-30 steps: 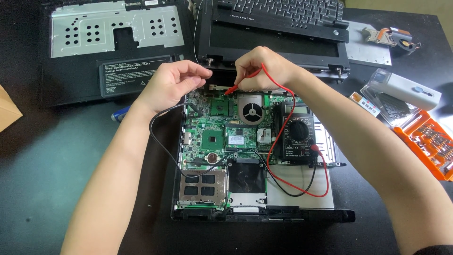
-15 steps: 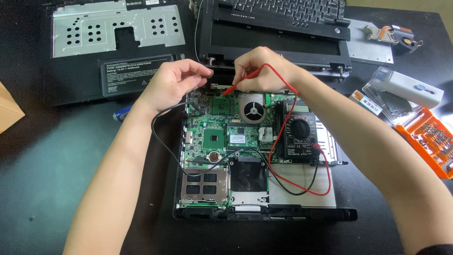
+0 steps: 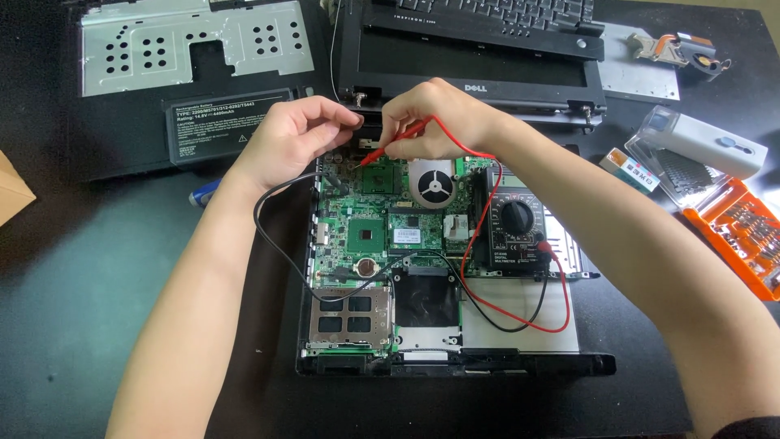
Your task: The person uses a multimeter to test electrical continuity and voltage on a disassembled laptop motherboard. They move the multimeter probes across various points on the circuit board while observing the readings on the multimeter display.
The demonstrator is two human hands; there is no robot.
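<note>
An opened laptop base with a green motherboard (image 3: 366, 236) lies in front of me on a dark table. My right hand (image 3: 435, 118) pinches a red multimeter probe (image 3: 396, 145), its tip touching the board's upper edge. My left hand (image 3: 292, 138) holds the black probe (image 3: 335, 177) near the board's top left corner; its fingers hide most of the probe. A black multimeter (image 3: 516, 223) rests on the right side of the base, with red and black leads looping over the chassis.
A detached laptop bottom cover (image 3: 187, 73) lies at the back left, a laptop screen and keyboard assembly (image 3: 479, 49) at the back. An orange screwdriver bit case (image 3: 735, 236), a clear box (image 3: 703, 150) and a heatsink fan (image 3: 678, 49) sit at the right.
Both hands stay at the board's top edge. The red probe tip has shifted only slightly; the view has dropped a little.
</note>
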